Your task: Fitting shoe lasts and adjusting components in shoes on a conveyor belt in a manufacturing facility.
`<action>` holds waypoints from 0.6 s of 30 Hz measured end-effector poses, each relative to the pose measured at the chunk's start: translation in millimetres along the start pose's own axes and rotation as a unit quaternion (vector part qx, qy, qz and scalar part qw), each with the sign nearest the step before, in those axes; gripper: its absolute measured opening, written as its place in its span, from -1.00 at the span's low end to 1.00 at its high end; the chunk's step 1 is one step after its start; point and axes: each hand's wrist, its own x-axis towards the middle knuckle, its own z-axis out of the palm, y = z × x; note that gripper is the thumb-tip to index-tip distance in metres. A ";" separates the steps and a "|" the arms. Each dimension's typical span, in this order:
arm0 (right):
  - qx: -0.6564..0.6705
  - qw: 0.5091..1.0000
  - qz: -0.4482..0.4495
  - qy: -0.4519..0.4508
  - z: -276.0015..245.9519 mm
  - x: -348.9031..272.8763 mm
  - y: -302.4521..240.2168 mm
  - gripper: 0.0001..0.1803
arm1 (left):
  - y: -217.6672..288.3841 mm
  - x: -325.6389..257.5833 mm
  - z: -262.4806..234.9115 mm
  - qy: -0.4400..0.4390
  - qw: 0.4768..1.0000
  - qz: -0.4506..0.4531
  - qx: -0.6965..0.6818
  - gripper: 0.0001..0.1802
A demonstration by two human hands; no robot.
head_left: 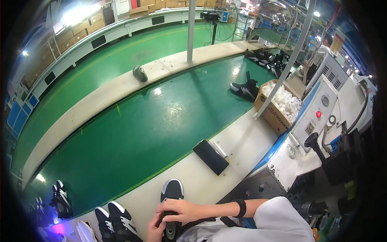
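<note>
A factory hall bends around the view, with stacked cardboard cartons (95,26) along the far wall and a green floor (125,46) in front of them. A dark green belt (161,121) curves through the middle, bordered by a pale far ledge (105,86) and a pale near ledge (246,137). A broad stretch of belt runs between these edges, giving wide room ahead of the person; to the right, a white machine (300,131) with a gauge and red button closes in on the near ledge.

By that machine, an open cardboard box (271,115) is heaped with crumpled white material (287,101). A dark shoe (244,88) sits on the belt just beside the box, with a pile of shoes (269,60) farther along.

The black shoe (172,188) being handled is at the near ledge's lower edge, its pale-rimmed toe pointing away from the person. The right hand (182,209) grips it from above, fingers bent over its opening; the left hand (154,230), partly hidden, closes against its left side. A pair of shoes (117,222) stands to the left, and a black phone (210,157) lies on the ledge ahead to the right.
</note>
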 end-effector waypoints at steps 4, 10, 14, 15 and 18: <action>0.004 0.999 0.011 -0.050 -5.7 3.3 2.0 -0.55 | -16.3 7.3 -14.7 0.093 0.952 0.174 0.235 -0.72; -0.175 0.975 -0.012 -0.139 -6.8 9.0 1.3 -0.41 | 43.4 16.2 -16.7 0.146 0.905 0.129 0.379 -0.81; -0.135 0.952 0.043 -0.272 -38.4 29.3 2.2 -0.37 | 101.3 -28.6 13.9 0.167 0.933 -0.091 0.305 -0.74; -0.110 0.950 0.009 -0.292 -38.7 31.8 7.7 -0.37 | 118.7 -43.4 28.4 0.119 0.931 -0.227 0.259 -0.64; -0.118 0.945 0.028 -0.304 -34.9 41.7 8.5 -0.35 | 97.6 -74.9 52.9 0.063 0.931 0.075 0.351 -0.82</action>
